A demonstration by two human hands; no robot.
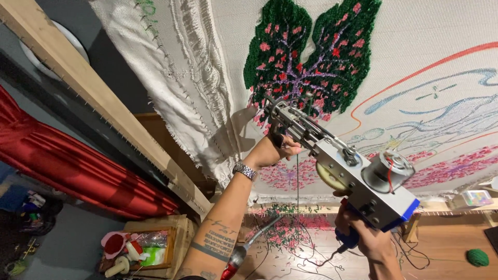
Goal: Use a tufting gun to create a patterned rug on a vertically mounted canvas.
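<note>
While pressed to the cloth (415, 46), tufting gun (337, 166) clamped between both hands: left (272, 150), right (365, 236).

Left hand (272, 149) raised (tattooed forearm), right hand (365, 236) gripping below

Dark grey wall (111, 67) behind pale timber frame beam (98, 98) studded with small nails along its edge. Red draped curtain (78, 163) at left, lit with sheen on folds. Warm brown wooden plank floor (446, 249) at lower right, littered with green and pink yarn scraps (290, 233). Green ball of yarn (478, 257) on floor near right edge. Open wooden crate (155, 243) at bottom left holding mixed colourful clutter. Round white disc (52, 49) on wall behind beam, partly hidden. Lighting warm, indoor.
</note>
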